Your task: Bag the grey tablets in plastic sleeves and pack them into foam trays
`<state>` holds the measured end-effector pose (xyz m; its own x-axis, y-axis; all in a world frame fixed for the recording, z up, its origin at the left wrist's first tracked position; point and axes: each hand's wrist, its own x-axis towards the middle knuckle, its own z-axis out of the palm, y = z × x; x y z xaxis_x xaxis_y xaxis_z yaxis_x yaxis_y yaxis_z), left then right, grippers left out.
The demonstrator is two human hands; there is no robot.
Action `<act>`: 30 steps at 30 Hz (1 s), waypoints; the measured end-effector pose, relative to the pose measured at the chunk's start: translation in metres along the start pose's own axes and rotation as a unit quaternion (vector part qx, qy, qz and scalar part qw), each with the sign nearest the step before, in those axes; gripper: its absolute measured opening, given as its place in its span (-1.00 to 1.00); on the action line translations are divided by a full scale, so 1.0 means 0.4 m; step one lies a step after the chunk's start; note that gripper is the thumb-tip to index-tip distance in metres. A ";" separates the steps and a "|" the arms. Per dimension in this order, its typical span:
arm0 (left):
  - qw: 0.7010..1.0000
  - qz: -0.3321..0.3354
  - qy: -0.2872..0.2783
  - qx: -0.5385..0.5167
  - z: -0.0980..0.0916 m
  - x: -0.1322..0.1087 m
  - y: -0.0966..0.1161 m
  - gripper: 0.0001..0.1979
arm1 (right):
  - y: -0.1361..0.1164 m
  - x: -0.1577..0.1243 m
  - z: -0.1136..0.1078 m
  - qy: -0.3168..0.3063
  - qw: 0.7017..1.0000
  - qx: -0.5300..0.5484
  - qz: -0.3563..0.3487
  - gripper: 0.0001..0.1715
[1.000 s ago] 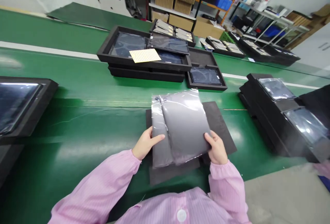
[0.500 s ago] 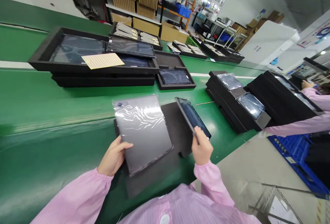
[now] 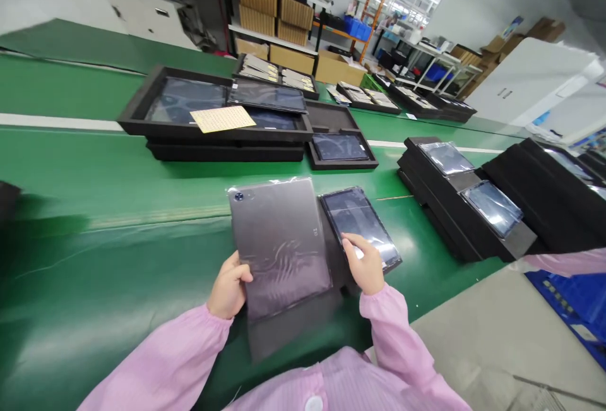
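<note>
My left hand [image 3: 230, 288] is closed on the left edge of a grey tablet [image 3: 279, 240] in clear film, thumb on top. Its back faces up, with the round camera at the upper left, and it is held over a dark foam tray [image 3: 274, 335]. Just to its right lies a second tablet [image 3: 364, 221], screen up, on the tray's right side. My right hand [image 3: 367, 269] is closed at the lower left of this second tablet, bent fingers against the screen. The hand hides that corner.
Behind stand black foam trays [image 3: 222, 149] holding tablets, with a yellow sticker sheet [image 3: 222, 119] on top. A smaller tray [image 3: 343, 161] sits beside them. Stacked trays [image 3: 430, 202] with filmed tablets stand at the right near the bench edge. Another person's pink sleeve [image 3: 568, 262] shows at far right.
My right hand has lowered the second tablet from a steep tilt to lying nearly flat, screen up. The grey tablet stays in my left hand. The view has turned slightly left.
</note>
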<state>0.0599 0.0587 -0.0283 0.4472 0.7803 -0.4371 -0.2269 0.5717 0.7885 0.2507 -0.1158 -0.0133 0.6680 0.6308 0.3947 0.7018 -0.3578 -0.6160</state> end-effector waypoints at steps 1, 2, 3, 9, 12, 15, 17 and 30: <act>1.000 -0.009 -0.005 -0.005 0.002 -0.002 0.002 -0.66 | -0.016 0.020 0.015 -0.012 1.000 0.009 0.000 -0.63; 1.000 -0.015 -0.005 -0.008 0.005 -0.005 0.003 -0.65 | -0.032 0.038 0.030 -0.024 1.000 0.017 -0.001 -0.63; 1.000 -0.015 -0.001 -0.010 0.009 -0.009 0.003 -0.64 | -0.046 0.053 0.043 -0.033 0.999 0.022 -0.004 -0.62; 1.000 0.026 -0.007 -0.012 0.021 -0.022 -0.006 -0.63 | -0.116 0.087 0.070 -0.009 0.998 0.004 -0.067 -0.59; 0.999 0.033 -0.026 0.001 0.015 -0.021 -0.013 -0.62 | -0.180 0.063 0.077 -0.018 0.991 0.004 -0.132 -0.63; 0.998 0.038 -0.040 0.019 0.005 -0.019 -0.017 -0.71 | -0.264 0.003 0.098 -0.085 0.971 0.037 -0.222 -0.61; 0.998 0.037 -0.050 0.026 -0.001 -0.018 -0.019 -0.76 | -0.306 -0.044 0.116 -0.169 0.930 0.097 -0.311 -0.56; 0.998 0.022 -0.057 0.004 -0.016 -0.026 -0.046 -0.78 | -0.292 -0.101 0.131 -0.438 0.754 0.271 -0.407 -0.47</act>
<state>0.0540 0.0418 -0.0410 0.5320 0.7711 -0.3497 -0.2425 0.5345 0.8096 0.1288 -0.0632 0.0069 -0.5162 0.7876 0.3364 0.4292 0.5778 -0.6942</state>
